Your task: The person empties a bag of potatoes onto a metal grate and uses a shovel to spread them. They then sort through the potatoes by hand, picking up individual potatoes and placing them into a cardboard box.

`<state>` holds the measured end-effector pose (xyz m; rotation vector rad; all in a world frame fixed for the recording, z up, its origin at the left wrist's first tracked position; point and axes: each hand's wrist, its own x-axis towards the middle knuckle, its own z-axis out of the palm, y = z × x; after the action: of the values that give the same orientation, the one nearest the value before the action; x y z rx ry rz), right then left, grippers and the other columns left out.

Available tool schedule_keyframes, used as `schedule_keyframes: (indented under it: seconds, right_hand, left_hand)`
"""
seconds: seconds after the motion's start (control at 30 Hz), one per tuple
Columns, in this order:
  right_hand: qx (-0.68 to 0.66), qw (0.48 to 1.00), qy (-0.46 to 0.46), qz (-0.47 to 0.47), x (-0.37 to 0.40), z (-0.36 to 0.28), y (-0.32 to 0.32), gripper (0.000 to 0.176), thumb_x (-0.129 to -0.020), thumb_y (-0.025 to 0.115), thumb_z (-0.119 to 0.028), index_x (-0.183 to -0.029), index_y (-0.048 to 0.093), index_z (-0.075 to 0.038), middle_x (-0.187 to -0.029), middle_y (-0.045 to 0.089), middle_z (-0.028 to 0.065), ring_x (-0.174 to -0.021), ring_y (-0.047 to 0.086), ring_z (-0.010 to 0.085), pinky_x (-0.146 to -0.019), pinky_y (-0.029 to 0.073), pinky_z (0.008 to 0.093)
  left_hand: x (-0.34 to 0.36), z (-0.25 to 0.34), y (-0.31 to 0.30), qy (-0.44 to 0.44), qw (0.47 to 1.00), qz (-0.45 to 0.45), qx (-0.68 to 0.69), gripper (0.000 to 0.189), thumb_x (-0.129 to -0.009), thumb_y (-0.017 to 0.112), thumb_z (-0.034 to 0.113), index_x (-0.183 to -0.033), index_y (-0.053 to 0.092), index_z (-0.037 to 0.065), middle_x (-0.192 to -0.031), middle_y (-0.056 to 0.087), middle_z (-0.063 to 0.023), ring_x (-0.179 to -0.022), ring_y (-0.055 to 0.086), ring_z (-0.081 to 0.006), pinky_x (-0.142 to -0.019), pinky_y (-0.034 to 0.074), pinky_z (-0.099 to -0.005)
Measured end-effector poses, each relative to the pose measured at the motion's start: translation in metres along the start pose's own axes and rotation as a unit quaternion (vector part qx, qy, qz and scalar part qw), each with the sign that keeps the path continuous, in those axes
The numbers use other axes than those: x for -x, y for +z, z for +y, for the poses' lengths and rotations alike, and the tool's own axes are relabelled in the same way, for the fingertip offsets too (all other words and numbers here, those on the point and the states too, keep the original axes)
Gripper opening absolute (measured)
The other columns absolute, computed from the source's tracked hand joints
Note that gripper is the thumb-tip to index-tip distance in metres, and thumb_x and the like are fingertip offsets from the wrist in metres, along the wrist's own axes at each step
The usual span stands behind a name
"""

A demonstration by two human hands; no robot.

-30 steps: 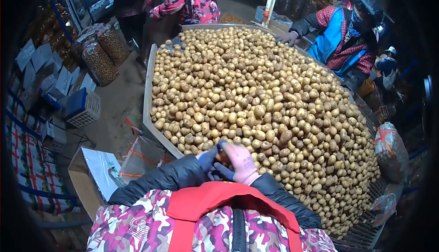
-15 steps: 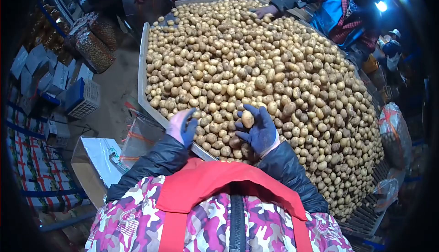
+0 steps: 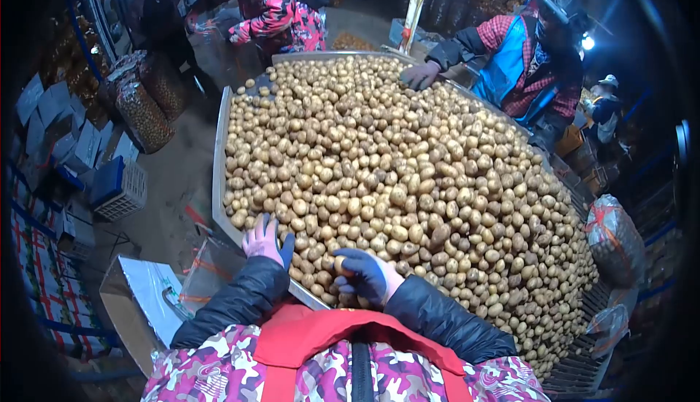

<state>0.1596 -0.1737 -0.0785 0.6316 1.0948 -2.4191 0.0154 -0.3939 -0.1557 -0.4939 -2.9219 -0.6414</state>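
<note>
The left hand (image 3: 266,241) is spread out flat over the edge of the counter (image 3: 220,154); half a second ago its fingers were bent. Next comes one potato (image 3: 340,264), now nearer that hand. It lay in open fingers before; now the right hand (image 3: 368,276) curls round and pinches it. So it is kept apart from the pile (image 3: 415,183).

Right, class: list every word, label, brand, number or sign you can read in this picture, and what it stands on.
No text can be read.
Open box: greenish marks on its pale flap, too blurred to read.
Stacked boxes at far left: red and green patterning; any words are too small to read.
</note>
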Motion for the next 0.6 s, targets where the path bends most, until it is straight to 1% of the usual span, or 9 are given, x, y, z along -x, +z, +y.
schedule_keyframes:
  seconds: [0.07,0.13,0.2,0.23,0.27,0.33,0.47,0.53,0.6]
  right_hand:
    - [0.012,1.0,0.02,0.019,-0.008,-0.003,0.004,0.05,-0.096,0.065,-0.018,-0.142,0.049,-0.005,-0.111,0.063,0.0039,-0.088,0.064,0.0177,-0.076,0.056,0.0335]
    - [0.012,1.0,0.026,0.005,-0.024,-0.005,-0.002,0.05,-0.096,0.066,-0.017,-0.142,0.049,-0.006,-0.111,0.063,0.0043,-0.09,0.064,0.0184,-0.078,0.056,0.0351]
    - [0.008,0.999,0.015,0.043,-0.036,-0.01,-0.002,0.05,-0.096,0.067,-0.016,-0.142,0.049,-0.006,-0.11,0.063,0.005,-0.091,0.064,0.0198,-0.08,0.056,0.0365]
    - [0.001,0.999,-0.005,0.041,-0.04,-0.013,0.001,0.051,-0.096,0.065,-0.014,-0.143,0.048,-0.005,-0.103,0.061,0.0055,-0.091,0.064,0.0214,-0.078,0.055,0.0352]
    - [-0.006,0.999,-0.027,0.038,-0.043,-0.016,0.003,0.051,-0.096,0.062,-0.012,-0.144,0.046,-0.004,-0.096,0.059,0.0061,-0.09,0.064,0.0229,-0.076,0.054,0.0339]
    - [-0.006,0.999,-0.01,0.041,-0.047,-0.019,0.002,0.048,-0.096,0.065,-0.013,-0.141,0.049,-0.007,-0.106,0.061,0.0056,-0.097,0.065,0.0238,-0.084,0.055,0.0374]
    - [-0.009,1.0,0.013,0.012,-0.05,-0.011,-0.003,0.05,-0.096,0.065,-0.015,-0.143,0.049,-0.009,-0.106,0.061,0.0041,-0.099,0.064,0.023,-0.087,0.054,0.0376]
    - [0.0,0.998,0.025,0.049,-0.045,-0.006,0.001,0.05,-0.097,0.065,-0.017,-0.144,0.049,-0.012,-0.106,0.061,0.0031,-0.101,0.064,0.0228,-0.09,0.054,0.0379]
    - [-0.026,0.999,0.016,0.038,-0.046,-0.001,0.0,0.047,-0.099,0.063,-0.021,-0.143,0.049,-0.013,-0.117,0.062,0.0047,-0.102,0.064,0.0226,-0.089,0.054,0.0382]
  left_hand:
    - [0.0,0.0,-0.002,0.004,1.0,0.0,0.007,0.063,-0.087,0.068,0.048,-0.137,0.059,0.011,-0.153,0.045,-0.0155,-0.135,0.045,-0.0373,-0.116,0.028,-0.053]
    - [-0.002,-0.002,0.002,-0.003,1.0,0.001,0.0,0.063,-0.086,0.068,0.048,-0.137,0.059,0.012,-0.152,0.045,-0.0158,-0.133,0.046,-0.0375,-0.115,0.029,-0.0533]
    - [0.0,-0.003,0.0,0.005,1.0,0.007,0.029,0.062,-0.085,0.069,0.046,-0.136,0.06,0.012,-0.151,0.047,-0.0158,-0.132,0.047,-0.038,-0.115,0.03,-0.053]
    - [0.0,-0.001,-0.002,0.005,0.999,0.013,0.029,0.06,-0.085,0.069,0.045,-0.134,0.061,0.012,-0.15,0.048,-0.0159,-0.131,0.048,-0.0379,-0.114,0.031,-0.0528]
    - [0.0,0.0,-0.002,0.025,0.999,0.046,0.009,0.056,-0.084,0.073,0.041,-0.13,0.063,0.01,-0.146,0.05,-0.0143,-0.127,0.05,-0.0379,-0.109,0.036,-0.0513]
    - [0.0,0.0,-0.004,0.025,0.999,0.043,0.02,0.056,-0.084,0.073,0.041,-0.129,0.063,0.009,-0.146,0.05,-0.0146,-0.127,0.05,-0.0384,-0.109,0.036,-0.0514]
    - [0.0,0.0,-0.005,0.024,0.999,0.039,0.024,0.056,-0.085,0.072,0.042,-0.129,0.064,0.009,-0.148,0.049,-0.0151,-0.128,0.049,-0.0382,-0.111,0.035,-0.0513]
    - [-0.001,0.002,-0.006,0.019,0.999,0.035,0.019,0.056,-0.085,0.071,0.042,-0.129,0.064,0.009,-0.148,0.05,-0.0154,-0.13,0.049,-0.0373,-0.112,0.034,-0.0513]
    - [-0.001,0.002,-0.008,0.012,0.999,0.021,0.023,0.056,-0.086,0.071,0.043,-0.129,0.064,0.008,-0.147,0.05,-0.0164,-0.132,0.048,-0.036,-0.115,0.031,-0.052]
